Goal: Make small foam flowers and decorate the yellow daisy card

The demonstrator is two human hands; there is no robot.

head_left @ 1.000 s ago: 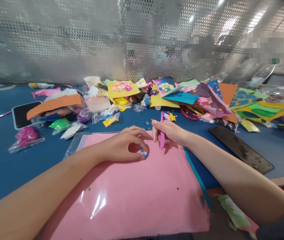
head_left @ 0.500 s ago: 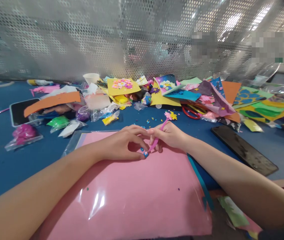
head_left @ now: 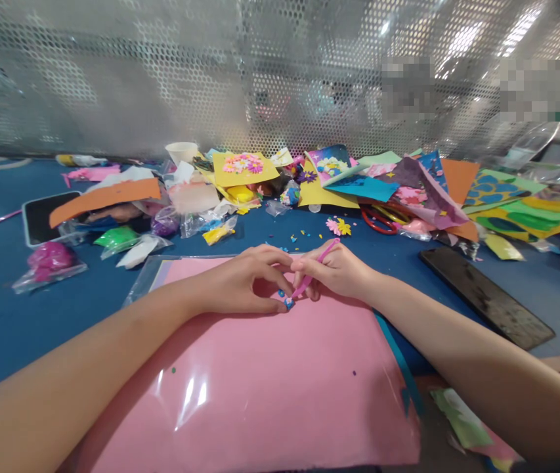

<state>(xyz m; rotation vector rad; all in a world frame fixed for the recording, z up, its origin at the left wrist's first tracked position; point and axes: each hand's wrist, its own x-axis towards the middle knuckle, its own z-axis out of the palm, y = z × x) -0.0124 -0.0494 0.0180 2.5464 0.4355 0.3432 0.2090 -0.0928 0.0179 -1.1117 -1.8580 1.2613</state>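
My right hand point(head_left: 331, 268) is closed round a thin pink clay-modelling tool point(head_left: 303, 286), held like a pen and slanting down to the left. The tool's tip meets a small blue clay piece point(head_left: 289, 303) with a bit of pink on it. My left hand point(head_left: 255, 279) rests on the sheet, its thumb and forefinger curved in to pinch the piece at its edge. A second blue bit point(head_left: 281, 293) sits just behind, between the fingers. Under both hands lies a pink sheet point(head_left: 260, 374) in a clear plastic sleeve.
Pink and yellow clay flowers point(head_left: 339, 226) lie beyond my right hand, near scattered crumbs. Coloured paper, bagged clay point(head_left: 52, 261) and red-handled scissors point(head_left: 378, 220) crowd the back. A dark phone point(head_left: 486, 299) lies at right, another phone point(head_left: 48, 217) at left. Perforated metal point(head_left: 186, 79) stands behind.
The top of the pink tool has tipped slightly to the right and down, while its tip stays at the blue piece. My left hand keeps its pose; the view has shifted slightly.
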